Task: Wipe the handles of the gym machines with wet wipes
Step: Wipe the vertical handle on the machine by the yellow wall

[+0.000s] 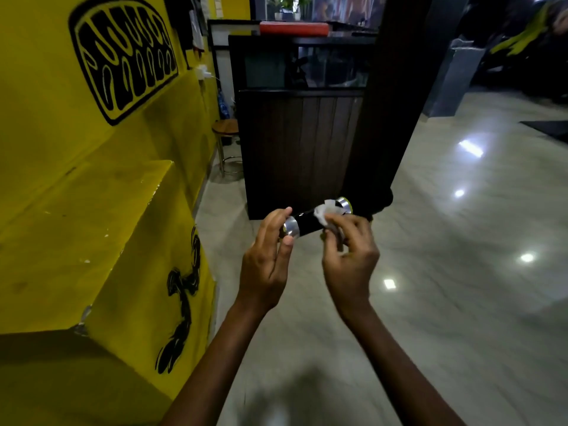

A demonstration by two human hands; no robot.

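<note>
Our left hand (pixel 270 256) has its grip on the near silver metal end cap (pixel 291 228) of a short black cylindrical handle with silver caps at both ends (pixel 309 224), thumb below the cap and fingertips curled over its top. Our right hand (pixel 350 256) pinches a crumpled white wet wipe (pixel 325 214) and presses it against the black barrel close to the far silver cap (pixel 344 204). The handle is held out in the air in front of us, tilted so its right end sits a little farther and higher than the left. Both bare forearms reach in from the bottom of the view.

Under the hands lies a glossy pale tiled floor (pixel 445 272) with bright spots of reflected light. On the near left stands a yellow painted stepped ledge (pixel 92 241) with black brush-like figures on its side, and above it a yellow wall (pixel 46 87) carrying a large black graphic emblem (pixel 126 56). Farther off, just beyond the handle, is a dark brown wooden panelled counter (pixel 301 142) with a glass section near its top and a red flat object (pixel 293 27) on it. To its left sits a small round wooden stool with chrome legs (pixel 226 130). A dark pillar (pixel 384 103) rises at the counter's right, and what lies beyond it on the far right is too blurred to identify.
</note>
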